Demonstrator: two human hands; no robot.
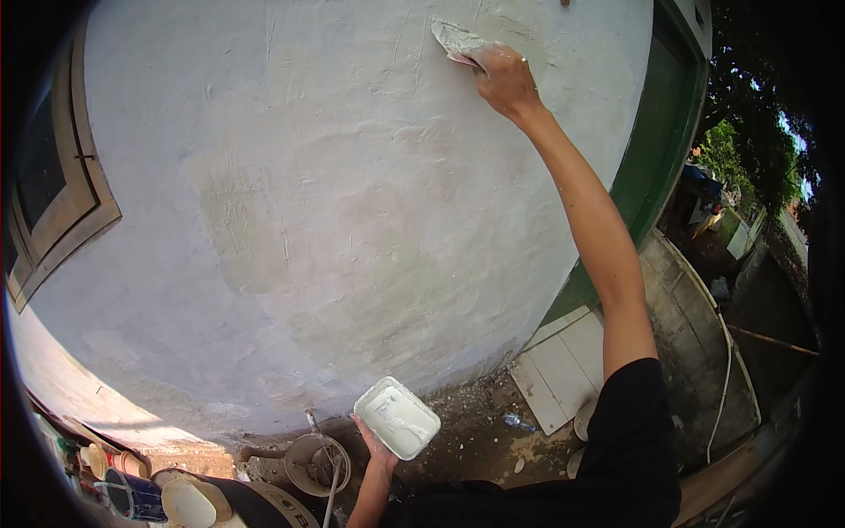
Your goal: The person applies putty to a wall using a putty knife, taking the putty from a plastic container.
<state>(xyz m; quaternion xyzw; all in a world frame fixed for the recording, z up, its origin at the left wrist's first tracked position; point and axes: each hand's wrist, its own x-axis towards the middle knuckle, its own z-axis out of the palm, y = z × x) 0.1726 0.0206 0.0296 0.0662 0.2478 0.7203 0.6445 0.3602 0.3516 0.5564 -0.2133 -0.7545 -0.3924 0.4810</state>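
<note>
My right hand [508, 81] is raised high against the pale wall [334, 176], arm stretched out. Its fingers are closed round a putty knife [457, 40] whose wide blade is smeared with white filler and lies at the wall's surface. Down low, my left hand [377, 451] holds a white rectangular tub [397, 418] from its left side, tilted so that the inside shows. White paste coats the tub's bottom and walls. Patches of greenish and beige filler, with ridges and scrape marks, spread over the wall.
A wooden-framed window [75, 176] is at the left, a green door [647, 150] at the right. White tiles [563, 370] lie before the door. Below stand a bucket [317, 462] with a stick in it, a dark blue pail [132, 495] and several containers. A plastic bottle [519, 422] lies on the ground.
</note>
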